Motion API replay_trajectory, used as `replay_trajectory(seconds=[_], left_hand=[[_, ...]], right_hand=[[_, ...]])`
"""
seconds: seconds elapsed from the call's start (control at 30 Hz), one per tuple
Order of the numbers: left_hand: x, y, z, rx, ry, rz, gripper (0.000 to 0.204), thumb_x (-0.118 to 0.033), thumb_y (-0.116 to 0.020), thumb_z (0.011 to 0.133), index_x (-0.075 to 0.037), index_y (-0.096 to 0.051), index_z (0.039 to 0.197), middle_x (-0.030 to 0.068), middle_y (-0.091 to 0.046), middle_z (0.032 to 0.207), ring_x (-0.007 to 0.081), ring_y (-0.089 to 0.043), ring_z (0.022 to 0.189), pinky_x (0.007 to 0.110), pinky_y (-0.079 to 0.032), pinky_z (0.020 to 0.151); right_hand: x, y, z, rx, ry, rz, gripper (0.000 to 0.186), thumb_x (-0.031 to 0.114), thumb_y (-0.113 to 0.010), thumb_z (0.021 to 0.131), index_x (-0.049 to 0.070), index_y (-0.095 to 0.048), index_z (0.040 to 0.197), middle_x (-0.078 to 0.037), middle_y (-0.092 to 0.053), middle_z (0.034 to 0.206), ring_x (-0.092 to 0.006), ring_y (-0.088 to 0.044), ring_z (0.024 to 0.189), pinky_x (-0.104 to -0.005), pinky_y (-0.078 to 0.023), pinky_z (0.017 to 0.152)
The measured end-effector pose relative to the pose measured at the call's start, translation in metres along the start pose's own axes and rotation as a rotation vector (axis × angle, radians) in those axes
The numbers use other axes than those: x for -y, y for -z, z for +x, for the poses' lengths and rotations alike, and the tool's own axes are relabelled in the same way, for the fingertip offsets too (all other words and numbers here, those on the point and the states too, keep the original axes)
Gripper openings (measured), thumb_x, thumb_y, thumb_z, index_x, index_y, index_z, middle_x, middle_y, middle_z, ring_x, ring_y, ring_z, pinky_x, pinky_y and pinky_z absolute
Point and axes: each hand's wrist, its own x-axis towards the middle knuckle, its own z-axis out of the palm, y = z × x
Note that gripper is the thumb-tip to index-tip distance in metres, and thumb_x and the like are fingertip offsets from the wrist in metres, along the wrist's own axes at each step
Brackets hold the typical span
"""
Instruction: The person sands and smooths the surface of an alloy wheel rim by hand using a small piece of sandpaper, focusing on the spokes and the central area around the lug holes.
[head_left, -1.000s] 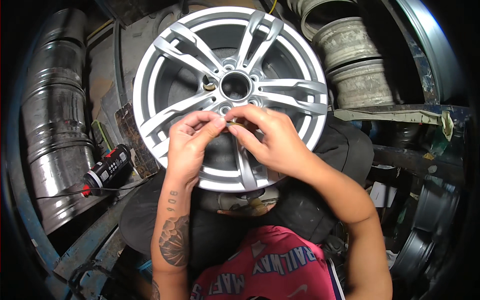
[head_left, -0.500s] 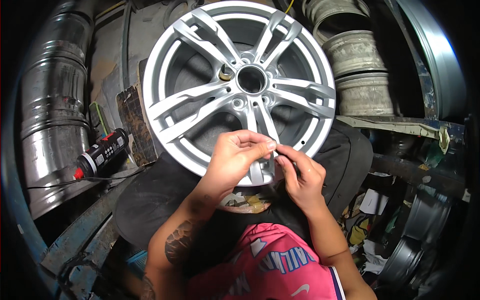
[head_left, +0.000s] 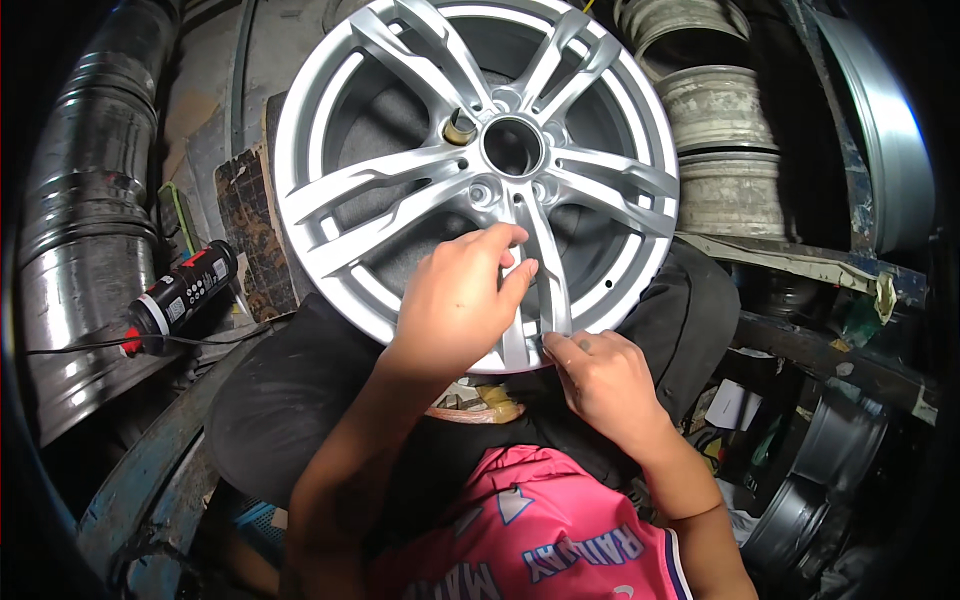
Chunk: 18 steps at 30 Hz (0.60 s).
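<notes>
– Where is the wheel [head_left: 470,170], and which way does it face?

– It rests tilted on your lap, on the black cloth [head_left: 290,390], face up toward you. Its hub hole points up and away from you; a round disc, it has no long axis. A brass-coloured piece [head_left: 460,128] sits in one bolt hole beside the hub.

– And your hands?

– Your left hand [head_left: 462,300] lies on the lower spokes, fingers curled and pressed together against the spoke running down to the near rim. Your right hand [head_left: 600,375] pinches the near rim edge just beside that spoke; whether something small sits between the fingertips, you cannot tell.

– What surrounds you?

– A dim, crowded workshop. A black spray can [head_left: 185,290] lies to your left, near a ribbed metal barrel [head_left: 75,230]. Worn rims [head_left: 725,150] stack up at the upper right, more rims [head_left: 800,500] low at the right. Nothing covers the wheel except your own hands.
</notes>
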Motion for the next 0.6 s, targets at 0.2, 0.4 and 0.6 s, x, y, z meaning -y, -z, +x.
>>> replay_trajectory(seconds=[0.2,0.4,0.6], left_hand=[[-0.005,0.004,-0.008,0.060,-0.142,0.226,0.029,-0.017,-0.072,0.093,0.000,-0.066,0.116,0.0199,-0.072,0.099,0.0407,-0.069,0.090,0.048,-0.054,0.077],[0.004,0.013,-0.017,0.172,-0.170,0.388,0.036,-0.015,-0.071,0.093,-0.003,-0.060,0.124,0.0193,-0.069,0.091,0.0406,-0.068,0.087,0.049,-0.052,0.078],[0.005,0.014,-0.017,0.119,-0.159,0.502,0.055,-0.011,-0.069,0.093,-0.004,-0.052,0.145,0.0169,-0.066,0.095,0.0385,-0.067,0.091,0.048,-0.051,0.084]], right_hand=[[0.008,0.009,0.010,0.140,0.029,-0.070,0.013,0.010,-0.065,0.088,0.001,-0.065,0.098,-0.012,-0.063,0.075,-0.0305,-0.066,0.067,-0.0419,-0.053,0.066],[0.011,0.019,0.016,0.252,0.010,-0.080,0.011,0.010,-0.064,0.088,0.001,-0.063,0.094,-0.014,-0.064,0.074,-0.0333,-0.067,0.064,-0.0439,-0.053,0.061],[0.007,0.018,0.021,0.265,0.008,-0.032,0.010,0.010,-0.066,0.089,0.001,-0.061,0.091,-0.014,-0.065,0.073,-0.0347,-0.067,0.064,-0.0447,-0.054,0.060]])
